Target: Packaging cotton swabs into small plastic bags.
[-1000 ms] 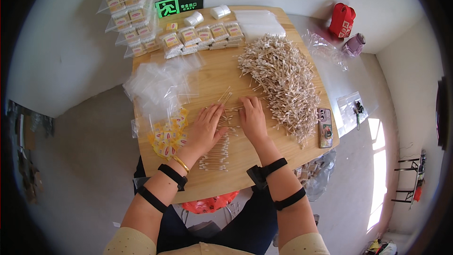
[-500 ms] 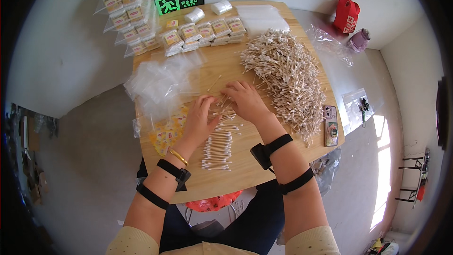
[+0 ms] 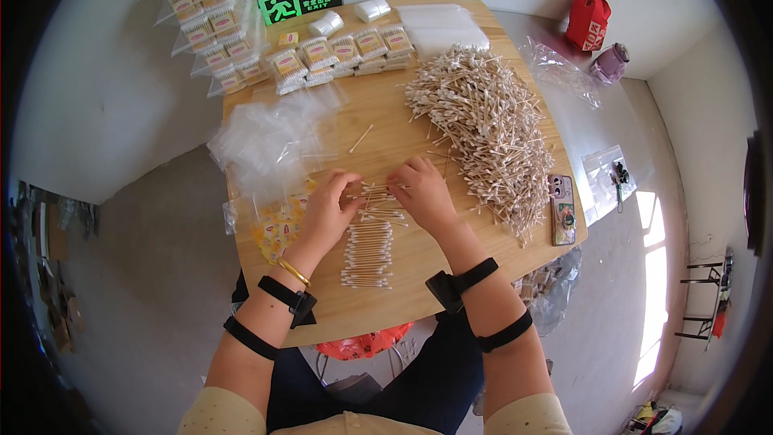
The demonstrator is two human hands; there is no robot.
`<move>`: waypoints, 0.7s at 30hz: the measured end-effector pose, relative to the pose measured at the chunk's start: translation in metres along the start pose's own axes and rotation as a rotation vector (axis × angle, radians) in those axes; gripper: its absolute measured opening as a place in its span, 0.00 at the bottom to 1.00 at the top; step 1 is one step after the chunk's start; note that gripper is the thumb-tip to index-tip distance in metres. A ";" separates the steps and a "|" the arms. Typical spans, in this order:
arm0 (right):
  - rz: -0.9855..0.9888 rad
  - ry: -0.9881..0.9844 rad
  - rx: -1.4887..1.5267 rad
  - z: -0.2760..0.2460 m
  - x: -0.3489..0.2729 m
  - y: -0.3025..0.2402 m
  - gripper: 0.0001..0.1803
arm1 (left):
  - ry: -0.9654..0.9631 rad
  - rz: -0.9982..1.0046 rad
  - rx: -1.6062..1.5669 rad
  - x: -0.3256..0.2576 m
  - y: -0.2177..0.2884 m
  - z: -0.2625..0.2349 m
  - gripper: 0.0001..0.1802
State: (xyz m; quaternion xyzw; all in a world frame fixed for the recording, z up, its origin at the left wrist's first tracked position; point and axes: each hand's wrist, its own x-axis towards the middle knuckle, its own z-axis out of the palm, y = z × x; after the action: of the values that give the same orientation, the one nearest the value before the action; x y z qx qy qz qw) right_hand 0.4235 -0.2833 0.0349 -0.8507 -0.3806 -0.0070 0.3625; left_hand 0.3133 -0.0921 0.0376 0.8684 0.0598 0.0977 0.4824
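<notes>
My left hand (image 3: pixel 326 208) curls its fingers and thumb round the left ends of a few loose cotton swabs (image 3: pixel 375 192). At their right ends, the bent fingers of my right hand (image 3: pixel 425 195) pinch in from the other side. Just below lie some swabs at uneven angles, and nearer to me a neat row of swabs (image 3: pixel 368 254) lies side by side on the wooden table (image 3: pixel 427 298). A big heap of swabs (image 3: pixel 491 137) spreads to the right of my right hand. One single swab (image 3: pixel 361 138) rests beyond my hands.
Clear plastic bags (image 3: pixel 266 141) and yellow printed cards (image 3: pixel 278 229) lie at the left. Packed swab bundles (image 3: pixel 345 51), white rolls (image 3: pixel 326 24) and flat clear sleeves (image 3: pixel 443 28) line the far side. A phone (image 3: pixel 563 209) sits at the right edge; stacked packs (image 3: pixel 211 24) stand far left.
My hands have moved apart, the left one slightly left and the right one down, now on either end of the loose swabs. The view has shifted slightly.
</notes>
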 end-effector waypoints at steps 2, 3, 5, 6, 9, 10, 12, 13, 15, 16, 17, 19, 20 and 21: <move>0.025 0.034 0.000 -0.002 -0.005 -0.001 0.09 | 0.163 0.174 0.161 -0.001 0.006 -0.004 0.21; 0.047 0.068 -0.002 -0.003 -0.008 -0.001 0.10 | 0.162 0.177 0.163 -0.001 0.007 -0.004 0.21; 0.062 0.068 -0.001 -0.003 -0.014 -0.001 0.10 | 0.133 0.192 0.223 0.001 0.009 -0.004 0.20; 0.077 0.064 0.002 -0.002 -0.017 -0.001 0.10 | 0.132 0.192 0.225 0.002 0.008 -0.004 0.20; 0.102 0.077 0.001 0.001 -0.021 -0.002 0.09 | 0.021 0.204 0.253 0.009 -0.001 -0.002 0.20; 0.103 0.078 0.002 0.002 -0.021 -0.001 0.09 | 0.002 0.237 0.276 0.011 -0.003 -0.001 0.21; 0.109 0.113 0.020 0.006 -0.021 -0.001 0.09 | -0.015 0.268 0.302 0.014 -0.008 -0.001 0.21; 0.107 0.113 0.024 0.009 -0.020 0.000 0.09 | -0.050 0.262 0.298 0.016 -0.011 -0.003 0.20; 0.136 0.143 0.049 0.012 -0.021 0.000 0.09 | -0.087 0.255 0.294 0.017 -0.012 -0.006 0.20; 0.138 0.143 0.049 0.013 -0.022 0.001 0.09 | -0.076 0.240 0.228 0.017 -0.010 -0.007 0.18; 0.150 0.149 0.053 0.014 -0.023 0.003 0.08 | -0.065 0.224 0.161 0.017 -0.009 -0.008 0.17; 0.165 0.156 0.061 0.014 -0.023 0.002 0.07 | -0.090 0.187 0.203 0.014 0.004 -0.013 0.16; 0.165 0.157 0.036 0.013 -0.024 0.003 0.07 | -0.113 0.152 0.242 0.013 0.008 -0.012 0.16; 0.161 0.156 0.015 0.014 -0.023 0.002 0.07 | -0.113 0.150 0.246 0.011 0.009 -0.012 0.16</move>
State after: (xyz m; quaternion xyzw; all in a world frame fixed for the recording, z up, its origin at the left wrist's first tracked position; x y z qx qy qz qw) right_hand 0.4048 -0.2906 0.0163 -0.8726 -0.2817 -0.0413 0.3969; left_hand 0.3217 -0.0851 0.0527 0.9271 -0.0212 0.0764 0.3662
